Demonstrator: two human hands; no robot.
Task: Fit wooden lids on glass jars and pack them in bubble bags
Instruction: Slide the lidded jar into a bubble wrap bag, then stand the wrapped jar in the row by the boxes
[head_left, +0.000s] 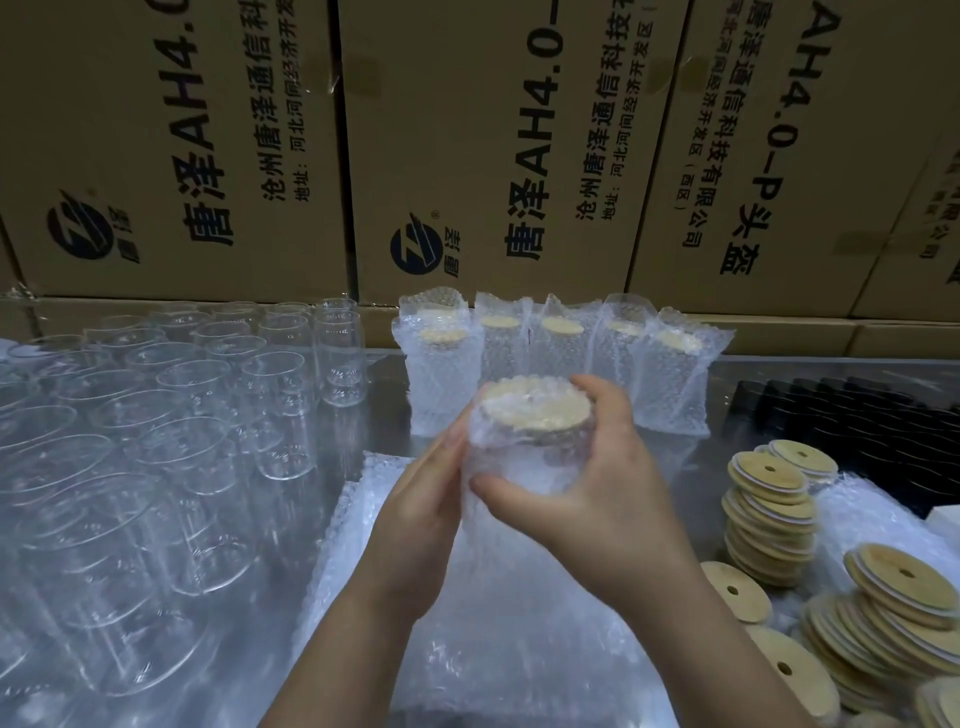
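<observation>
At the centre I hold a glass jar with a wooden lid (535, 408), wrapped in a clear bubble bag (519, 467). My left hand (421, 519) presses the bag's left side. My right hand (597, 483) wraps around its right side, thumb across the front. Several packed jars in bubble bags (550, 358) stand in a row behind. Many empty glass jars (171, 441) fill the left of the table. Stacks of round wooden lids (774, 509) with small holes lie at the right.
A pile of flat bubble bags (467, 623) lies under my arms. Black trays (857, 421) sit at the right rear. Printed cardboard boxes (467, 156) form a wall along the table's back edge.
</observation>
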